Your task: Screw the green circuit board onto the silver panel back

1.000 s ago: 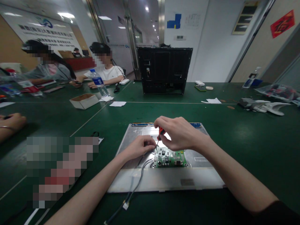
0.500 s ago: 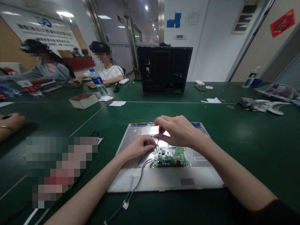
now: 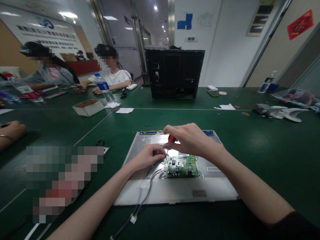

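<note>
My right hand (image 3: pixel 191 138) grips the red and black handle of a screwdriver (image 3: pixel 171 138), whose thin shaft points down at the upper left corner of a green circuit board (image 3: pixel 181 166). At that same corner my left hand (image 3: pixel 150 155) is closed, thumb and fingers pinched beside the screwdriver's tip. What the pinch holds, if anything, is hidden. The board lies on the metal back of a flat display panel (image 3: pixel 175 191). Grey cables (image 3: pixel 150 191) run from the board's left side over the panel's near edge.
A black monitor casing (image 3: pixel 175 75) stands at the back. A small open box (image 3: pixel 88 107) and a water bottle (image 3: pixel 103 87) are at the left. A grey-white bracket (image 3: pixel 277 111) lies at the right. Two people sit across the table; another person's hand (image 3: pixel 12 131) shows at far left.
Both hands stay at the board's corner, the right one tilted very slightly differently around the screwdriver. The whole view has shifted a touch.
</note>
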Available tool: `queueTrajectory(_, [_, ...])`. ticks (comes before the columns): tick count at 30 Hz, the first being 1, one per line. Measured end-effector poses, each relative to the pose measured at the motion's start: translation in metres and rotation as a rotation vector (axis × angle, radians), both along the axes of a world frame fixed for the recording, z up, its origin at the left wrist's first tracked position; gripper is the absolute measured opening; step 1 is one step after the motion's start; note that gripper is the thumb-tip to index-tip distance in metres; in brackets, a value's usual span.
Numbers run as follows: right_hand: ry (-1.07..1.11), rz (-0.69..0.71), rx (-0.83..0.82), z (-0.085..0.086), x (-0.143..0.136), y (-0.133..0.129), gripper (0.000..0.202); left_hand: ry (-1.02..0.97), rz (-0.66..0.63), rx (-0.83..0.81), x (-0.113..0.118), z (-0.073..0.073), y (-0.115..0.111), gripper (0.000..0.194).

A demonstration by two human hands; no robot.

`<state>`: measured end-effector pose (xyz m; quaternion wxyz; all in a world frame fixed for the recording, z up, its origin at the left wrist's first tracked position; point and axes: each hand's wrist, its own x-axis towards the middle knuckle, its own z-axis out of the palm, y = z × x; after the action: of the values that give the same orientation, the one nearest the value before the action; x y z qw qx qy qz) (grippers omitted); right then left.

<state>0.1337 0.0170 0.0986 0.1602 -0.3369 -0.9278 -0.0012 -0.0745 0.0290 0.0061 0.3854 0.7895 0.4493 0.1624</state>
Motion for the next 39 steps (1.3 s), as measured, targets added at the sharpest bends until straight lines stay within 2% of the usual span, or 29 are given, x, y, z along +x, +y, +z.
queueTrajectory(7, [0.045, 0.074, -0.006, 0.0055, 0.0024, -0.0060, 0.022, -0.016, -0.024, 0.042, 0.0003, -0.0017, 0.0019, 0.011])
queueTrajectory(11, [0.030, 0.041, -0.028, 0.0039, 0.0015, -0.0061, 0.022, -0.024, -0.033, 0.039, 0.0005, -0.0028, 0.0026, 0.011])
queueTrajectory(18, [-0.013, -0.010, 0.066, -0.0016, 0.0013, -0.0003, 0.023, -0.013, -0.019, 0.007, -0.0017, -0.0041, 0.0021, 0.015])
queueTrajectory(26, [0.041, 0.069, 0.000, 0.0047, 0.0029, -0.0061, 0.021, 0.002, -0.022, 0.032, 0.0005, 0.0003, 0.0014, 0.011])
queueTrajectory(39, [0.003, 0.014, 0.007, 0.0020, 0.0013, -0.0030, 0.020, 0.000, -0.011, 0.038, 0.0003, -0.0024, 0.0017, 0.014])
